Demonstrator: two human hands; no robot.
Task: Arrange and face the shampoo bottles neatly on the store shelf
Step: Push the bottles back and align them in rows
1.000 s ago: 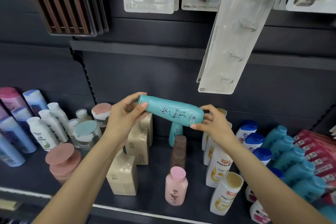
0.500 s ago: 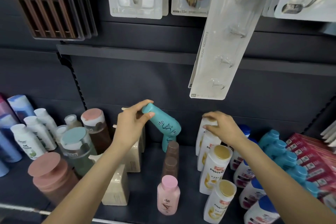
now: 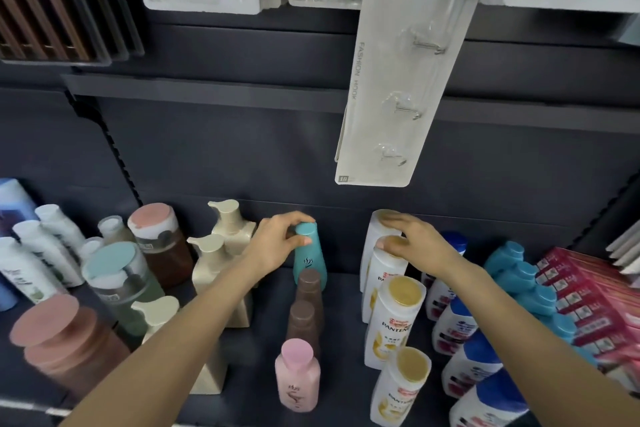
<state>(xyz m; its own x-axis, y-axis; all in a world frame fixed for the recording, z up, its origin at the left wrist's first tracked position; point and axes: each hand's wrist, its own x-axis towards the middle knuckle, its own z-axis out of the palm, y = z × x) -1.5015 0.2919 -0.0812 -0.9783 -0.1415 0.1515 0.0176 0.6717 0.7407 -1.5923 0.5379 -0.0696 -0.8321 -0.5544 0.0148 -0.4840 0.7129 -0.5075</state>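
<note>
A teal shampoo bottle (image 3: 309, 257) stands upright at the back of the dark shelf (image 3: 256, 350), heading a row of two brown bottles (image 3: 306, 308) and a pink bottle (image 3: 297, 380). My left hand (image 3: 277, 243) grips the teal bottle's cap between thumb and fingers. My right hand (image 3: 415, 243) lies with fingers spread on the gold caps of the white Pantene bottles (image 3: 391, 319) at the back of their row.
Beige pump bottles (image 3: 221, 253) stand left of the teal one, then jars with pink and teal lids (image 3: 114, 274). Blue-capped white bottles (image 3: 460, 333), turquoise bottles (image 3: 530, 284) and red boxes (image 3: 595, 302) fill the right. A long hook package (image 3: 398, 80) hangs overhead.
The teal bottle went from lying across both hands to standing upright at the back of the row. My right hand let go of it and moved onto the Pantene caps.
</note>
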